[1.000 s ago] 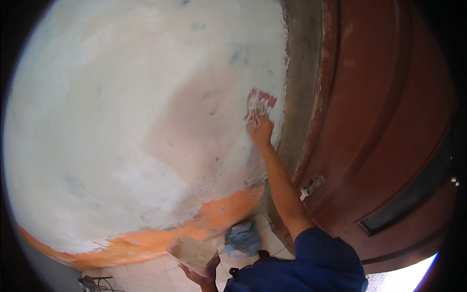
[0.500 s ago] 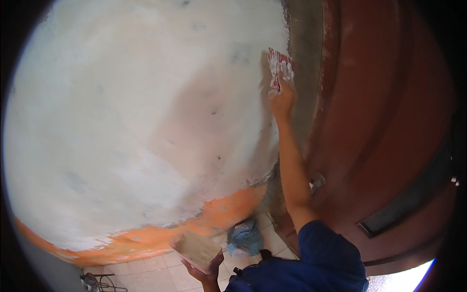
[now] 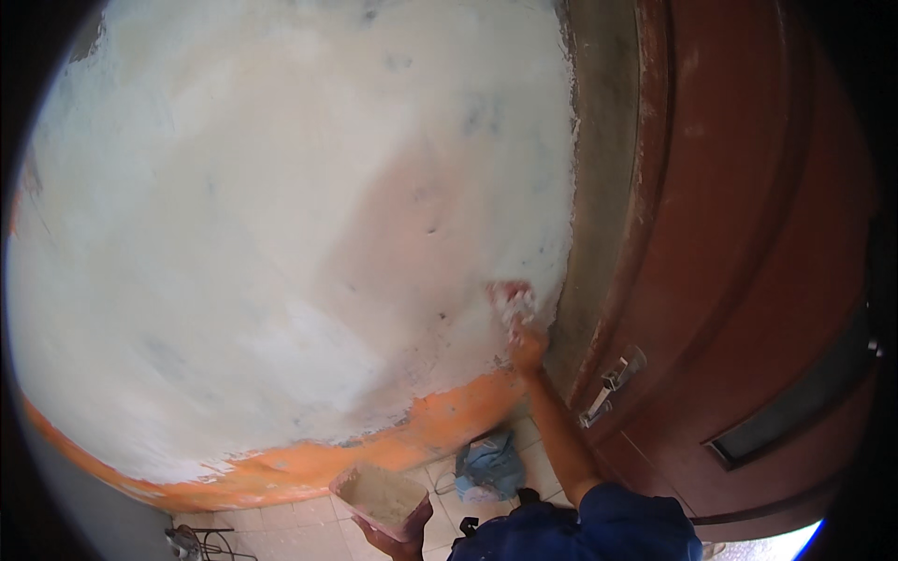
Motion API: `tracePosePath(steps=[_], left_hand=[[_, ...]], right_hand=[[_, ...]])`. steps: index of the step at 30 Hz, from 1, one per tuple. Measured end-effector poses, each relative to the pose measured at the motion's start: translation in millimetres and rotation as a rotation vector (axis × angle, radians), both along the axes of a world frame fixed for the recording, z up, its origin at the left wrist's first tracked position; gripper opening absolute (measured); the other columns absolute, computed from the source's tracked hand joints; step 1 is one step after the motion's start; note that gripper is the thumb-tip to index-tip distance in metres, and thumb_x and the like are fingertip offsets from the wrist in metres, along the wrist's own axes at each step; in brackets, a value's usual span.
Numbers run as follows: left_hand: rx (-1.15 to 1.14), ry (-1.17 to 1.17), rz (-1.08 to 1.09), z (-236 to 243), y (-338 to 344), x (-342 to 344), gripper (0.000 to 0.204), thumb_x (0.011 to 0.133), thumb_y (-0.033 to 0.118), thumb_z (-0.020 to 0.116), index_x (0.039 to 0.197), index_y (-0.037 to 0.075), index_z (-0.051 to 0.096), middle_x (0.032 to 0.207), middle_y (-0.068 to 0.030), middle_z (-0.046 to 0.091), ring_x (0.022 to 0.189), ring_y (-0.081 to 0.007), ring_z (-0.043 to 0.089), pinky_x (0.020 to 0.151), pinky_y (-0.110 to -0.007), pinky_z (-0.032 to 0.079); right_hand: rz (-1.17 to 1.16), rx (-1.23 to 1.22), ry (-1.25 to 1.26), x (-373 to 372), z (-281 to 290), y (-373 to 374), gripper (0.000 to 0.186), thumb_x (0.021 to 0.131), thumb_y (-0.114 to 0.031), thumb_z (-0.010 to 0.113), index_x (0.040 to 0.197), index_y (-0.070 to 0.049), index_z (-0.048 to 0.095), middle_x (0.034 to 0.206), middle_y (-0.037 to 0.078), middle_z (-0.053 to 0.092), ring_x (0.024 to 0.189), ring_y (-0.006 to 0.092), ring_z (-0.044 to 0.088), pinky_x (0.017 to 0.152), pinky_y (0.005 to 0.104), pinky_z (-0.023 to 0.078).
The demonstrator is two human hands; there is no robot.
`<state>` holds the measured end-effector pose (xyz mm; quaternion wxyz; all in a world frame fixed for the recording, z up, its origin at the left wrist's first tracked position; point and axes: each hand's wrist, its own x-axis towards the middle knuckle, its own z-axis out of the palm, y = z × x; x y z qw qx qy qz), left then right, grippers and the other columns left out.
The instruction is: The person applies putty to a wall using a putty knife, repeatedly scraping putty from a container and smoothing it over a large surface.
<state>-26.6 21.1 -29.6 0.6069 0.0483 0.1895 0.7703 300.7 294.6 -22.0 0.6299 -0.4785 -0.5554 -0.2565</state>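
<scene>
My right hand [image 3: 528, 348] grips a putty knife [image 3: 511, 296] with a reddish, putty-smeared blade, a little blurred by motion. The blade is at the pale, skim-coated wall [image 3: 262, 206], low down near its right edge. Below, my left hand [image 3: 398, 542] holds a rectangular tub [image 3: 382, 500] from underneath and the side. Beige-white putty lies inside the tub, whose walls are smeared with it. Along the bottom of the wall runs an uncoated orange band [image 3: 309, 465] with a ragged upper edge.
A reddish-brown door [image 3: 720, 234] with a metal handle [image 3: 610, 383] stands at the right, beside a bare grey-brown strip [image 3: 603, 140]. On the tiled floor [image 3: 281, 519] lies a blue bag [image 3: 491, 465]. A dark metal stand [image 3: 213, 542] is at the lower left.
My right hand has come down along the wall's right edge with the putty knife, from high up to near the orange band. My left hand still holds the tub. The view has shifted slightly.
</scene>
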Motion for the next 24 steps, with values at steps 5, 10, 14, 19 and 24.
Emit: tracePosePath(steps=[5, 10, 14, 19, 24], left_hand=[[0.029, -0.008, -0.043, -6, 4, -3, 0.073, 0.088, 0.065, 0.029, 0.138, 0.011, 0.032, 0.13, -0.0136, 0.043, 0.114, -0.0334, 0.046, 0.091, -0.05, 0.04], [0.004, 0.088, 0.018, 2, 4, 7, 0.072, 0.089, 0.065, 0.028, 0.138, 0.012, 0.032, 0.131, -0.0137, 0.043, 0.114, -0.0336, 0.046, 0.091, -0.051, 0.039], [0.059, 0.042, -0.063, -5, 1, 4, 0.072, 0.09, 0.064, 0.026, 0.138, 0.011, 0.032, 0.132, -0.014, 0.042, 0.115, -0.033, 0.045, 0.093, -0.051, 0.039], [0.001, -0.006, -0.018, -10, 0, 3, 0.074, 0.089, 0.066, 0.026, 0.139, 0.011, 0.031, 0.132, -0.0145, 0.042, 0.115, -0.0343, 0.045, 0.092, -0.052, 0.039], [0.018, 0.015, -0.032, -9, 3, 0, 0.075, 0.088, 0.066, 0.028, 0.139, 0.011, 0.031, 0.132, -0.0148, 0.042, 0.114, -0.0345, 0.046, 0.092, -0.051, 0.039]], right_hand=[[-0.316, 0.236, 0.045, 46, 197, 31, 0.053, 0.062, 0.001, 0.065, 0.114, -0.001, 0.062, 0.081, 0.02, 0.061, 0.073, 0.0362, 0.059, 0.069, 0.0429, 0.048], [-0.119, 0.097, -0.049, 58, 280, 62, 0.054, 0.064, -0.001, 0.061, 0.117, -0.001, 0.059, 0.104, 0.021, 0.06, 0.096, 0.036, 0.057, 0.085, 0.0443, 0.045], [-0.153, -0.05, -0.158, 27, 186, 67, 0.044, 0.065, -0.01, 0.067, 0.109, -0.003, 0.064, 0.099, 0.021, 0.063, 0.092, 0.038, 0.058, 0.083, 0.0454, 0.047], [-0.001, -0.183, -0.283, -23, 19, -7, 0.039, 0.067, -0.007, 0.067, 0.106, -0.003, 0.065, 0.102, 0.022, 0.063, 0.095, 0.039, 0.059, 0.085, 0.0446, 0.046], [-0.253, -0.011, -0.057, 26, 21, 4, 0.038, 0.067, -0.003, 0.064, 0.105, -0.001, 0.065, 0.078, 0.016, 0.061, 0.073, 0.0338, 0.059, 0.066, 0.043, 0.048]])
